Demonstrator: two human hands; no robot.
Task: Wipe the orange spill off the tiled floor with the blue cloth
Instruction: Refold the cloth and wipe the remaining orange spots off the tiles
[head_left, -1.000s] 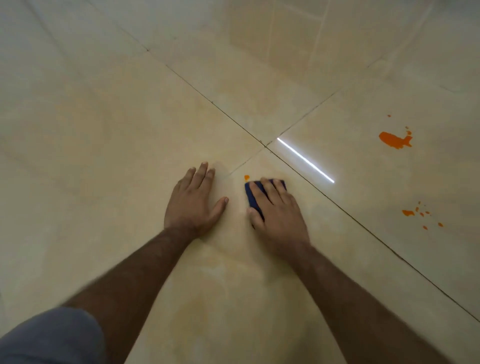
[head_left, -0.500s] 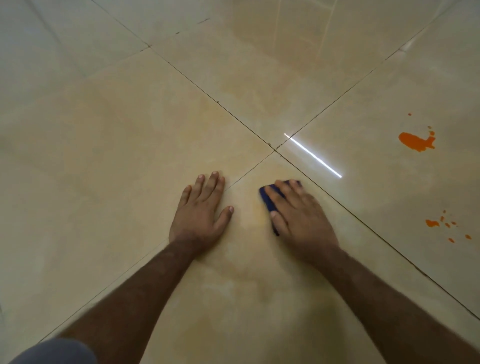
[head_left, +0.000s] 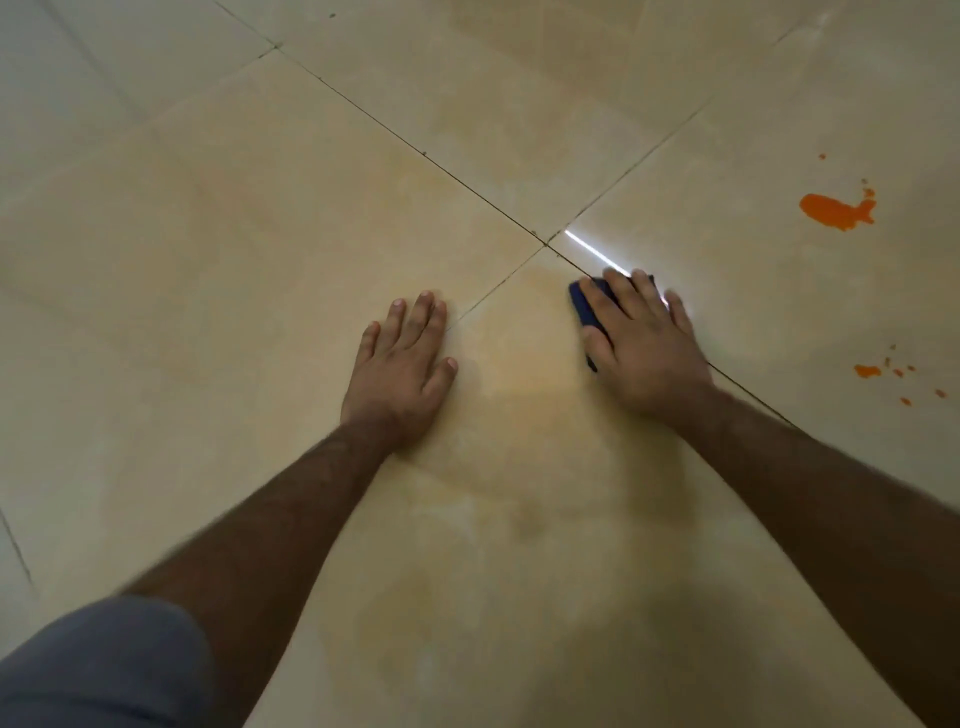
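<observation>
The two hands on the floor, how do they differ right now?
The left hand lies flat on bare tile with nothing under it; the right hand presses the blue cloth. The left sits nearer the person, the right farther out, across a grout line toward the orange spill. Both have straight fingers, palms down.

The left hand (head_left: 400, 371) lies palm down and flat, its fingers straight and close together, the thumb spread to the side. Its bare forearm runs back toward a grey sleeve (head_left: 98, 670) at the lower left. The right hand (head_left: 641, 340) also lies palm down, fingers extended and slightly fanned, pressing flat on a dark blue folded cloth (head_left: 584, 312). Its bare forearm stretches back to the lower right.
</observation>
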